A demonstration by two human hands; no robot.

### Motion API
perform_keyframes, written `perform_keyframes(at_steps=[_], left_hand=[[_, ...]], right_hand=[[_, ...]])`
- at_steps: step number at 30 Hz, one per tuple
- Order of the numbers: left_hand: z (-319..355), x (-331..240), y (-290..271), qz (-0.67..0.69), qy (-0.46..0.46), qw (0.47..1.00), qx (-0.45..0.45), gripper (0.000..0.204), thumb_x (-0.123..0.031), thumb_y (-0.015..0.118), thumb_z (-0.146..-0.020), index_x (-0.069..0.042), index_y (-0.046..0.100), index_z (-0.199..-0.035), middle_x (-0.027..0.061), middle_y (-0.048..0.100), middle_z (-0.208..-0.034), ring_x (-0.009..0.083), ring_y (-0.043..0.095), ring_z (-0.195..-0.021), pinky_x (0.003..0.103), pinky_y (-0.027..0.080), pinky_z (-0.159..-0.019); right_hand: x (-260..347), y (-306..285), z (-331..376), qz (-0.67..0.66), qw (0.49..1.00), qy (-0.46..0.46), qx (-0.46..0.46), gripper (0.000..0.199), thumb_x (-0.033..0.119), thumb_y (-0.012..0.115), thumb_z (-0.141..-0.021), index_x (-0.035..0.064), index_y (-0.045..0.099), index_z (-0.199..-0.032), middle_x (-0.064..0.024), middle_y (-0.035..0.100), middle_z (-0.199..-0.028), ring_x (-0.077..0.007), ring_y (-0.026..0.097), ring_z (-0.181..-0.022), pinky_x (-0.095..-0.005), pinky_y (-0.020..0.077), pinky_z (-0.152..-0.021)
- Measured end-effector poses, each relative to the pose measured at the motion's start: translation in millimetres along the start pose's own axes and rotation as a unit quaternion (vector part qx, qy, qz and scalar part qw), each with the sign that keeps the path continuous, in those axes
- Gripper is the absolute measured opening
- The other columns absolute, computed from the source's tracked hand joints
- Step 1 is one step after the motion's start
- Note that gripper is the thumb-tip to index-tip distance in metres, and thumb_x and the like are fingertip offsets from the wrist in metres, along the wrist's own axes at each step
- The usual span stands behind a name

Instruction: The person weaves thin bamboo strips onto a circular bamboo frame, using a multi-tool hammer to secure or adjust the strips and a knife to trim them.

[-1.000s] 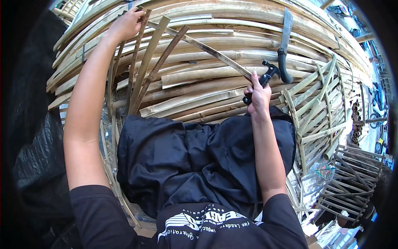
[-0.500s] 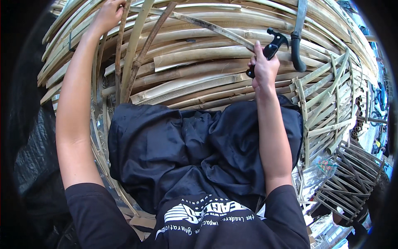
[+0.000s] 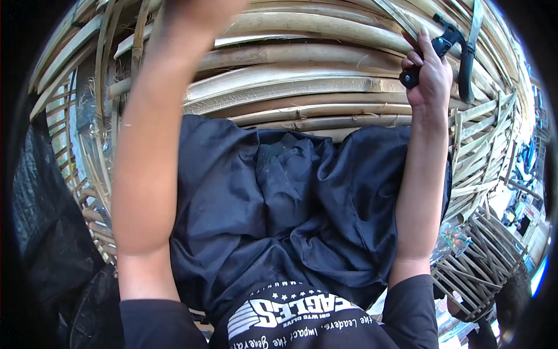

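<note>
My right hand (image 3: 430, 72) is closed round a black claw hammer (image 3: 444, 45), its head pointing up and away. A thin bamboo strip (image 3: 400, 17) runs from the top edge down to the same hand, by the thumb. Beside the hammer lies a tool with a curved black handle (image 3: 466, 72) and a grey upper part. My left hand (image 3: 203, 17) is at the top edge, smeared by motion and partly cut off, above the split bamboo slats (image 3: 290, 81). Its fingers cannot be made out, nor whether they hold anything.
Bamboo slats fill the area beyond my lap, which dark cloth (image 3: 279, 198) covers. A bamboo lattice (image 3: 482, 145) stands at the right, with a bundle of crossed sticks (image 3: 482, 262) below it. Black plastic sheeting (image 3: 52, 215) hangs at the left.
My left hand has swung right, away from the upright bamboo strips at the upper left. The right hand, with hammer and strip, now appears farther right and higher, as the whole view has shifted.
</note>
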State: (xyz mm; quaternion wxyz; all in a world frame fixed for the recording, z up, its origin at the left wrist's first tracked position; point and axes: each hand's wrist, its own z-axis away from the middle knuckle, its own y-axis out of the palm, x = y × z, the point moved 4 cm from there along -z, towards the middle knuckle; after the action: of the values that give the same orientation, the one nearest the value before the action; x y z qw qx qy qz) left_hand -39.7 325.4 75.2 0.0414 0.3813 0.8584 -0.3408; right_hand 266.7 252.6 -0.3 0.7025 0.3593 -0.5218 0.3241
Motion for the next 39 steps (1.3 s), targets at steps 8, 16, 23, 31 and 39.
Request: perform_keyframes(at_steps=[8, 16, 23, 31, 39], left_hand=[[50, -54, 33, 0.105, -0.034, 0.989, 0.096, 0.023, 0.006, 0.052, -0.09, 0.006, 0.067, -0.108, 0.0245, 0.07, -0.103, 0.0384, 0.071, -0.099, 0.044, 0.06, -0.084], [55, -59, 50, 0.058, 0.03, 0.994, 0.088, 0.034, 0.001, 0.053, -0.091, 0.005, 0.058, -0.124, 0.0209, 0.069, -0.103, 0.0357, 0.068, -0.101, 0.044, 0.057, -0.083], [40, -69, 66, 0.025, 0.124, 0.988, 0.09, 0.041, -0.001, 0.053, -0.094, 0.006, 0.054, -0.135, 0.0219, 0.057, -0.128, 0.0301, 0.069, -0.101, 0.039, 0.059, -0.081], [33, -61, 69, 0.015, 0.116, 0.98, 0.161, 0.053, -0.007, 0.059, -0.095, 0.005, 0.049, -0.146, 0.0212, 0.053, -0.145, 0.0355, 0.069, -0.103, 0.039, 0.059, -0.087], [28, -66, 69, -0.025, 0.115, 0.975, 0.191, 0.054, -0.006, 0.064, -0.091, 0.0, 0.054, -0.144, 0.0179, 0.056, -0.139, 0.0337, 0.065, -0.105, 0.041, 0.058, -0.087]], right_hand=[[2, -5, -5, -0.015, 0.999, 0.012, 0.027, 0.019, 0.016, 0.072, -0.099, 0.0028, 0.059, -0.097, -0.0162, 0.072, -0.1, -0.0059, 0.048, -0.056, -0.0257, 0.046, -0.053], [3, -6, -2, -0.015, 0.999, 0.016, 0.026, 0.02, 0.015, 0.071, -0.099, 0.0006, 0.059, -0.107, -0.0218, 0.073, -0.103, -0.0057, 0.048, -0.056, -0.0246, 0.0456, -0.055], [4, -1, 5, 0.006, 1.0, -0.001, -0.002, 0.02, 0.017, 0.073, -0.098, 0.002, 0.06, -0.101, -0.0169, 0.074, -0.094, -0.0058, 0.05, -0.057, -0.025, 0.0472, -0.052], [6, 6, 13, 0.025, 0.999, -0.012, -0.023, 0.019, 0.02, 0.075, -0.097, 0.0086, 0.061, -0.094, -0.0098, 0.073, -0.09, -0.0038, 0.047, -0.055, -0.0232, 0.044, -0.053], [2, 3, 10, 0.058, 0.998, -0.018, -0.033, 0.021, 0.023, 0.073, -0.099, 0.0068, 0.061, -0.096, -0.0153, 0.076, -0.093, -0.0033, 0.047, -0.055, -0.0226, 0.0449, -0.053]])
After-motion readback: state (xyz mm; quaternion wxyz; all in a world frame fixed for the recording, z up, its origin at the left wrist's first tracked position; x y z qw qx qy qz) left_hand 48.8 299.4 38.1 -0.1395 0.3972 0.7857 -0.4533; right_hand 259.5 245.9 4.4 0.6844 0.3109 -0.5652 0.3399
